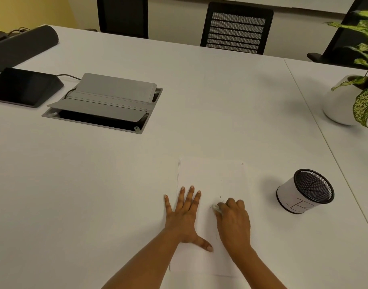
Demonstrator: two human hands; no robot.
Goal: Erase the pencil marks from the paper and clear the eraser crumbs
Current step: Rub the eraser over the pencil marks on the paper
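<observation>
Head view, looking down on a white bench: one sheet of paper is lying at lower centre of the frame, with both hands working on it. The left hand is lying flat across the sheet's left edge, fingers straight and spread, thumb splayed toward the bottom of the frame, holding nothing. It is most likely serving as a weight so that the sheet is not sliding or wrinkling under the rubbing. The right hand, just beside it on the sheet, is curling its fingers round one pale eraser, whose tip is showing at the upper left of the knuckles and touching the paper. A few faint pencil marks are showing just above the eraser, with one more speck higher up. Whether any of these are crumbs cannot be told, so erasing is judged to be under way and sweeping not yet begun. One black mesh cup is standing right of the sheet, apart from it. Farther off are sitting one potted plant at upper right, one open cable hatch and one dark tablet at upper left, and two chairs plainly showing along the top edge.
</observation>
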